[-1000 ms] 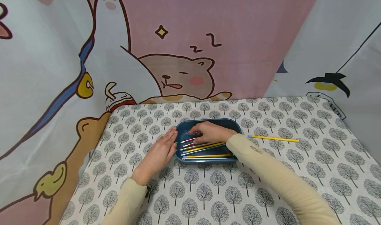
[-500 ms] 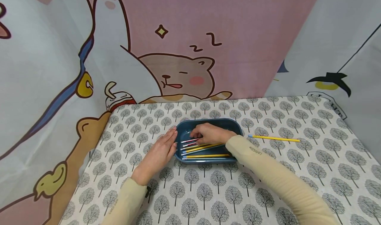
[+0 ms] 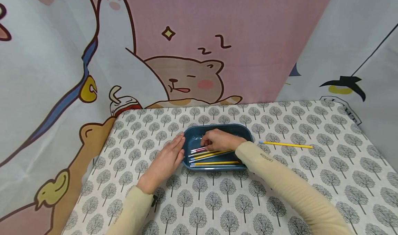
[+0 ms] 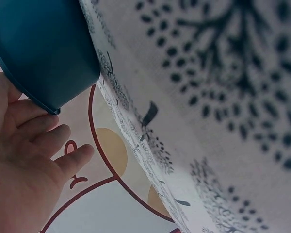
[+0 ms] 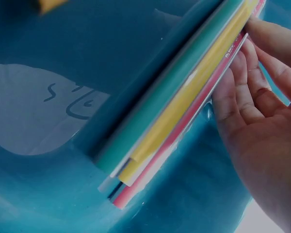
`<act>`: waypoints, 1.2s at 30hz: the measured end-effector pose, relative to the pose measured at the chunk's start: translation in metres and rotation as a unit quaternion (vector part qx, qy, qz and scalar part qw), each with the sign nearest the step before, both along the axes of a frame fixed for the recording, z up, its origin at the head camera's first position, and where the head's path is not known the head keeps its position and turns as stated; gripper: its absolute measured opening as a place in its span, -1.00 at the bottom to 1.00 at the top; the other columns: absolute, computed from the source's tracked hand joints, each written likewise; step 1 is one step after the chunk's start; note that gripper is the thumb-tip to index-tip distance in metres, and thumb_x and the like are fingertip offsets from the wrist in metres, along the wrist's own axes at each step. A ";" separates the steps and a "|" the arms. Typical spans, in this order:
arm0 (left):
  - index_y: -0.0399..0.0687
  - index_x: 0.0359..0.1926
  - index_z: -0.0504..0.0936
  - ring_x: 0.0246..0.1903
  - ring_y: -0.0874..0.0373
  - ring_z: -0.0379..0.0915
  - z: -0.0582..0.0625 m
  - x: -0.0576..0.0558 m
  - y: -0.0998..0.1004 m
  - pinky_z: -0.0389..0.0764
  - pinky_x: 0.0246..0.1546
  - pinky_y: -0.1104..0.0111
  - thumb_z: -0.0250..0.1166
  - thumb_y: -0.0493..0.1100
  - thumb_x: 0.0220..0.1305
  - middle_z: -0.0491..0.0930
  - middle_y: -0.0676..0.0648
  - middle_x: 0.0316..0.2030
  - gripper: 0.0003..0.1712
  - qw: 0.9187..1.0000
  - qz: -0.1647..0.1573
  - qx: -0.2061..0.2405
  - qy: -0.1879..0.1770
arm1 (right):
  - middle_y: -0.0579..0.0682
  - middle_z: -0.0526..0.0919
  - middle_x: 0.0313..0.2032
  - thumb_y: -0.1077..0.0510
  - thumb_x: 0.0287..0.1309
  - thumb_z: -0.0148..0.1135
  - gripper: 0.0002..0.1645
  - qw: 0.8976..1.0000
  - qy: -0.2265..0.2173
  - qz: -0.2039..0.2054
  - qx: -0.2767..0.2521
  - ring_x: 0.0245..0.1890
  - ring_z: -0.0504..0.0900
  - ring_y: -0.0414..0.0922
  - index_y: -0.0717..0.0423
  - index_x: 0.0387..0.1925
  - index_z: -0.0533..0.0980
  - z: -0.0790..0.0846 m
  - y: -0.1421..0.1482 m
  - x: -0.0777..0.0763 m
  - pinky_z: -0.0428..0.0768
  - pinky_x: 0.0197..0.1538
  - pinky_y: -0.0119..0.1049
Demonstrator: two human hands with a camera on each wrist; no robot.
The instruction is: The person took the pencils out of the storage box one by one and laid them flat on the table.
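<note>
My left hand (image 3: pixel 168 157) lies with straight fingers against the left end of a dark blue tray (image 3: pixel 214 169); in the left wrist view its fingers (image 4: pixel 39 127) sit along the rim. Inside the tray, my right hand (image 3: pixel 220 139) pinches two red pencils (image 3: pixel 199 150) with bent fingers, their eraser ends poking out to the left. Yellow pencils (image 3: pixel 203 155) and a green pencil (image 5: pixel 160 97) lie right beside them, bunched in the right wrist view. Nearer the front wall lies another yellow pencil (image 3: pixel 217 163). My right hand and sleeve hide the pencils' right ends.
A yellow pencil (image 3: pixel 286 144) with a blue end lies on the tree-print cloth (image 3: pixel 212 200), right of the tray. Behind the table hangs a cartoon-print curtain (image 3: pixel 248 48), and more printed fabric stands along the left side.
My right hand has shifted slightly right and toward me. The two red pencils, apart before, now lie close together near the yellow ones. My left hand has stayed at the tray's end.
</note>
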State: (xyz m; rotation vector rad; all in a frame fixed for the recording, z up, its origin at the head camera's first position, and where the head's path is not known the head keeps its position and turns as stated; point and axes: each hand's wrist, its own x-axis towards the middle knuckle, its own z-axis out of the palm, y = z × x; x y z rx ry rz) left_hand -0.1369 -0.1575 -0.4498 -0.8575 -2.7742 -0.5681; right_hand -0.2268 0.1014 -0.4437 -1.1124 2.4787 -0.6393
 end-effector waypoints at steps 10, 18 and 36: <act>-0.36 0.46 0.36 0.47 -0.15 0.25 0.002 0.000 0.001 0.36 0.43 -0.07 0.15 -0.18 0.56 0.21 -0.22 0.54 -0.43 1.000 0.002 0.006 -0.001 | -0.18 0.60 -0.35 0.28 0.30 0.36 -0.90 1.000 -0.007 -0.014 0.008 -0.35 0.51 -0.25 0.01 -0.25 0.69 -0.002 -0.002 0.000 0.57 -0.21 -0.37; -0.33 0.48 0.35 0.49 -0.12 0.22 0.002 0.001 0.001 0.35 0.45 -0.06 0.15 -0.17 0.57 0.20 -0.20 0.54 -0.42 1.000 0.010 0.007 -0.017 | -0.20 0.61 -0.39 0.28 0.29 0.37 -0.90 1.000 -0.013 -0.015 -0.005 -0.39 0.51 -0.28 0.01 -0.29 0.68 -0.003 -0.001 -0.001 0.57 -0.23 -0.39; -0.32 0.48 0.35 0.49 -0.08 0.21 0.002 0.003 0.001 0.36 0.45 -0.04 0.13 -0.16 0.58 0.18 -0.15 0.55 -0.43 1.000 0.013 0.008 -0.023 | -0.22 0.68 -0.37 0.25 0.31 0.37 -0.91 0.998 -0.031 -0.047 -0.037 -0.40 0.57 -0.29 0.02 -0.23 0.73 0.002 0.003 0.001 0.63 -0.24 -0.38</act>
